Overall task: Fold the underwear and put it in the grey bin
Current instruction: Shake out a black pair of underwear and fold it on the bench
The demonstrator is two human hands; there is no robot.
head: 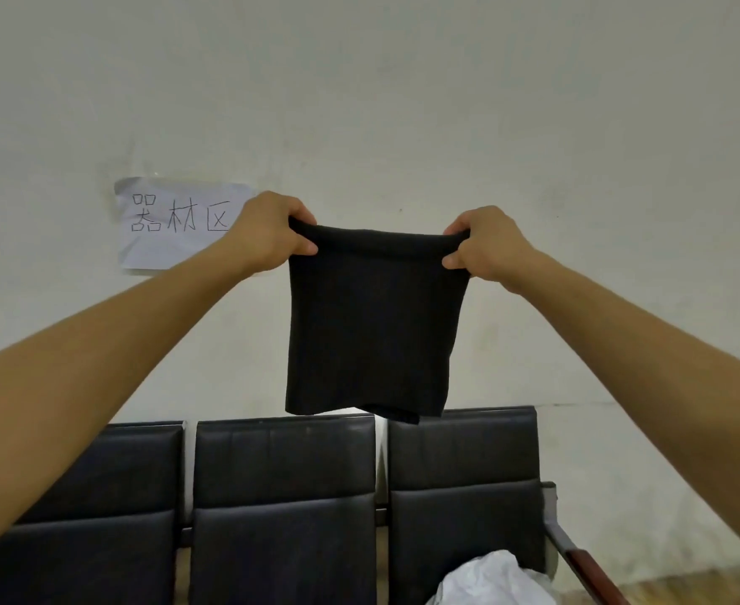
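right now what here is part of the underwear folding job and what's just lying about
Part of the job:
- black underwear, held up in the air by its top edge
- left hand, gripping its top left corner
- right hand, gripping its top right corner
The grey bin is not in view.

Just lying about:
- paper sign on the wall
- row of black seats
- white plastic bag on the right seat

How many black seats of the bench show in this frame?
3: left seat under the left forearm, middle seat below the held underwear, right seat bearing a white bag. More may lie beyond the left edge.
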